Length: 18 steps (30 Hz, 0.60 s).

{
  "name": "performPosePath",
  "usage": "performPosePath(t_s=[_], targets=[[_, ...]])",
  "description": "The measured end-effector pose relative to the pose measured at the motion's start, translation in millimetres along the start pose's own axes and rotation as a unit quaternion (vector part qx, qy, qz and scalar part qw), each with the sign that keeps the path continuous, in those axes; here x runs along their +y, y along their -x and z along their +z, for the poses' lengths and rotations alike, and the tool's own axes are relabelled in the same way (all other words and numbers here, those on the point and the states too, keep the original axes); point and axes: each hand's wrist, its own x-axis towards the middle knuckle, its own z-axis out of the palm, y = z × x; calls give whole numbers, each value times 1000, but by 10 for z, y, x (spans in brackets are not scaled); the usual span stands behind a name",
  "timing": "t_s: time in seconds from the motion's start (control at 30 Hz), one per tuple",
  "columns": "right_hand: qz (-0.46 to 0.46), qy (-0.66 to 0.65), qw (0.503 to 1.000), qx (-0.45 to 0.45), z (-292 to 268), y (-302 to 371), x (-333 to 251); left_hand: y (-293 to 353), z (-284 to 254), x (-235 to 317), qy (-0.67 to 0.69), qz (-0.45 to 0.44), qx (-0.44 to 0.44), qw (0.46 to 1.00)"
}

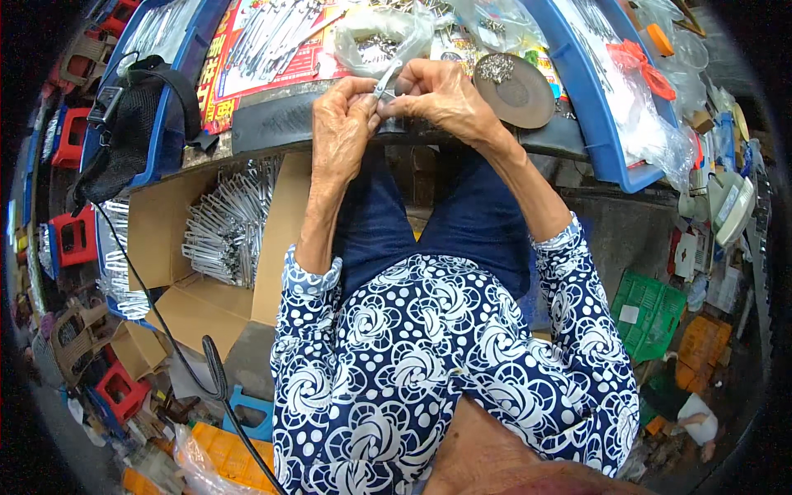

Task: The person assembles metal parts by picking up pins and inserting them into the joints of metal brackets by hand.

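Above the near edge of the worktable, my two hands meet. My left hand (341,120) is closed, pinching a slim silvery metal strip (384,85) between thumb and fingers. Close against it, my right hand (450,97) has its thumb and fingertips pinched together at the strip; whatever small part they hold is too small to make out. Just beyond my fingers lies a clear plastic bag (351,41) with small metal parts in it. To the right a round brown dish (528,101) carries a heap of tiny metal parts (495,68).
Long metal strips (268,37) lie on red printed sheets at the back left. Blue trays (576,99) flank the worktable, with a black mesh bag (132,136) over the left one. Below left, an open cardboard box (165,235) holds many metal strips (227,231).
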Motion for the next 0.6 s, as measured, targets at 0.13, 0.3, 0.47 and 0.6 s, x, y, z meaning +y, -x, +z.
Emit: performPosePath(t_s=[0.13,0.3,0.47,0.6], targets=[[31,-3,999,-8,-29,18,-59,-18,-23,-7,-2,-1,-8,1000],[9,-53,996,-64,-68,42,-44,-21,-31,2,-11,-4,-21,1000],[3,-17,1000,-23,-33,14,17,-10,-7,10,-38,6,-1,999],[-25,42,999,13,11,-21,99,-20,-26,-27,-24,15,-14,999]])
